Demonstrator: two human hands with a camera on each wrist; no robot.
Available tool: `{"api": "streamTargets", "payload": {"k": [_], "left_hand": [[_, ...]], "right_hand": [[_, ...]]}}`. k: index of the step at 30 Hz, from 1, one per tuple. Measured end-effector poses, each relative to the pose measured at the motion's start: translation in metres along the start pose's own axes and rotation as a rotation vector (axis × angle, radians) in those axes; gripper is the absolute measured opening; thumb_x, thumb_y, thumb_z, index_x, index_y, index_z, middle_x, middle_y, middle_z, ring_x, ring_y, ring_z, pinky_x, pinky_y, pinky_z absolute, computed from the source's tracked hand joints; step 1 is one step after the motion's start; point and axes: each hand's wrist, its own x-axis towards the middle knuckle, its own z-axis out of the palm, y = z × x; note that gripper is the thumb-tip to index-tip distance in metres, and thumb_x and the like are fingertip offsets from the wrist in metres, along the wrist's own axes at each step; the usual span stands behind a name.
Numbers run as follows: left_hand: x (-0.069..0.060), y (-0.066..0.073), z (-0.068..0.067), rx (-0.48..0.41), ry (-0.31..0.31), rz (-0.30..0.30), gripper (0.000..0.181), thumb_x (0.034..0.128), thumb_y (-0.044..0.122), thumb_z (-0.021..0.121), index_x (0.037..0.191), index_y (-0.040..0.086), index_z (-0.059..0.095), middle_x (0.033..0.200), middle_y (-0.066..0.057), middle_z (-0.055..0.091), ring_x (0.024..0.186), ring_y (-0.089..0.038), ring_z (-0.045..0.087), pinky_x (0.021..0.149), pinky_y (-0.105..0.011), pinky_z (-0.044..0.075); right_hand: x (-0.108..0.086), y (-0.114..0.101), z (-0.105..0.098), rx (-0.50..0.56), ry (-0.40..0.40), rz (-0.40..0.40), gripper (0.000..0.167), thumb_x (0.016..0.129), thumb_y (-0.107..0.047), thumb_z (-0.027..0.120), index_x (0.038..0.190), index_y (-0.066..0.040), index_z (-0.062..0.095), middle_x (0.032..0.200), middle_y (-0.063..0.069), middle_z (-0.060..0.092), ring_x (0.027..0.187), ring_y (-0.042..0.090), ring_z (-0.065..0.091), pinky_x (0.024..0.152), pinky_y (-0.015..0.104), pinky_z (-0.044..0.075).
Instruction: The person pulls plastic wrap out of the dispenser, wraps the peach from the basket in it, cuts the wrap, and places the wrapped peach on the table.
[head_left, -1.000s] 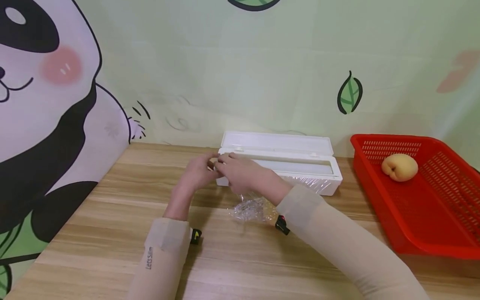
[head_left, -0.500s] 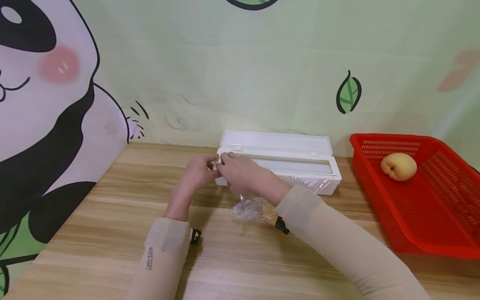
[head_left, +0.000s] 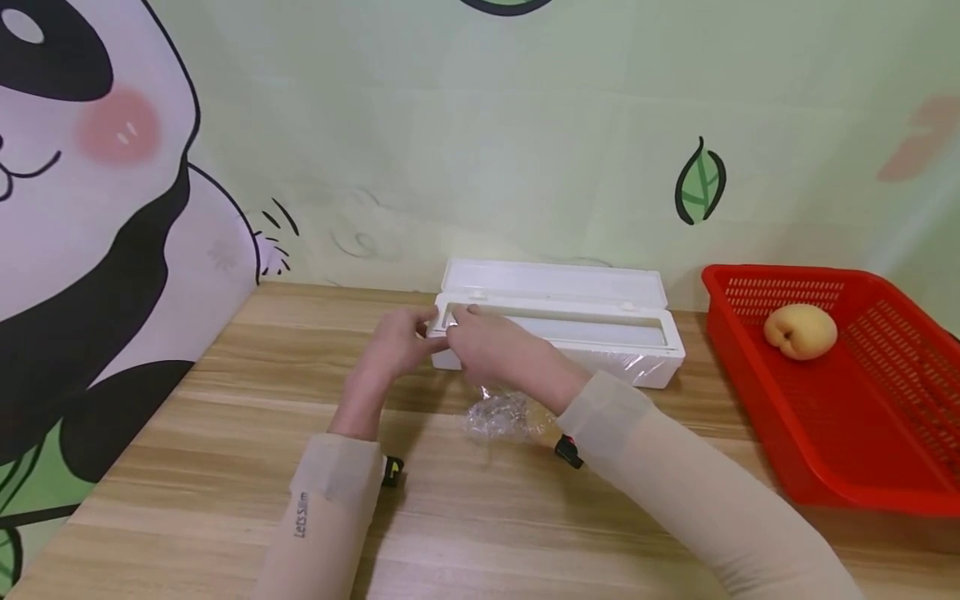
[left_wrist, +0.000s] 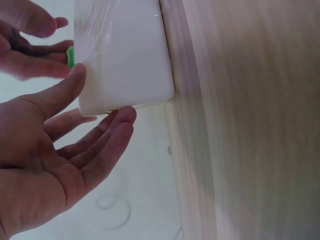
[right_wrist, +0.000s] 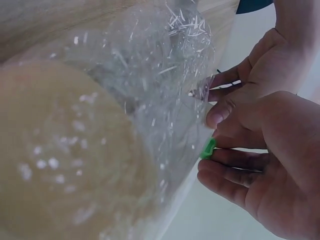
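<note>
A white cling film dispenser [head_left: 645, 368] stands at the back of the table with its lid [head_left: 555, 282] raised. My left hand [head_left: 397, 343] grips its left end, thumb on the front face and fingers round the end, as the left wrist view [left_wrist: 45, 155] shows. My right hand [head_left: 495, 346] is at the dispenser's top edge near that end. In the right wrist view a small green slider [right_wrist: 208, 149] sits between its thumb and fingers. Crumpled clear film [head_left: 498, 417] hangs from the front over a yellowish round fruit [right_wrist: 65, 150], mostly hidden behind my right forearm.
On the right stands a red plastic basket [head_left: 757, 400] with a peach-like fruit [head_left: 800, 332] inside. The wooden table [head_left: 225, 467] meets a wall covering [head_left: 375, 167] printed with a panda and leaves, close behind the dispenser.
My right hand has shifted slightly right along the dispenser's edge, widening the gap between the two hands. My left hand keeps its place at the left end.
</note>
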Motion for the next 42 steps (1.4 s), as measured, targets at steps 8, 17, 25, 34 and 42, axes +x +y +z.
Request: {"api": "streamTargets", "payload": {"k": [8,17,25,34,42], "left_hand": [[0.002,0.001,0.001,0.029,0.020,0.000,0.020,0.0926,0.018,0.079,0.099,0.004,0.066,0.090,-0.014,0.067,0.077,-0.024,0.057,0.061,-0.030,0.045],[0.001,0.001,0.002,0.019,0.001,-0.041,0.025,0.0936,0.019,0.078,0.111,0.003,0.068,0.094,-0.016,0.067,0.079,-0.025,0.058,0.064,-0.031,0.047],[0.002,0.002,0.002,0.020,-0.012,-0.047,0.031,0.0945,0.020,0.077,0.119,0.004,0.069,0.097,-0.017,0.067,0.080,-0.026,0.058,0.065,-0.032,0.047],[0.001,0.002,0.002,0.006,0.000,-0.039,0.021,0.0952,0.018,0.076,0.104,0.003,0.066,0.094,-0.017,0.065,0.076,-0.024,0.056,0.063,-0.032,0.046],[0.001,0.002,0.001,-0.005,-0.005,-0.047,0.029,0.0950,0.020,0.077,0.116,0.002,0.068,0.090,-0.014,0.062,0.072,-0.021,0.053,0.061,-0.030,0.044]], "right_hand": [[-0.012,0.009,0.000,-0.017,-0.007,0.002,0.019,0.092,-0.010,0.069,0.109,-0.002,0.068,0.120,0.017,0.057,0.100,0.027,0.058,0.085,0.034,0.055],[-0.016,0.012,0.005,-0.029,0.038,-0.021,0.016,0.093,-0.013,0.072,0.104,-0.002,0.070,0.115,0.017,0.060,0.095,0.026,0.061,0.081,0.036,0.058],[-0.026,0.017,0.006,-0.091,0.028,0.019,0.010,0.090,-0.012,0.073,0.095,-0.003,0.071,0.106,0.014,0.061,0.090,0.025,0.060,0.075,0.035,0.058],[-0.063,0.046,0.008,-0.048,0.005,0.106,0.011,0.092,0.002,0.062,0.094,0.001,0.073,0.104,0.017,0.064,0.090,0.028,0.062,0.083,0.040,0.057],[-0.100,0.070,0.022,-0.063,0.068,0.183,0.006,0.089,0.004,0.067,0.094,0.004,0.071,0.094,0.017,0.060,0.085,0.030,0.060,0.071,0.040,0.058]]}}
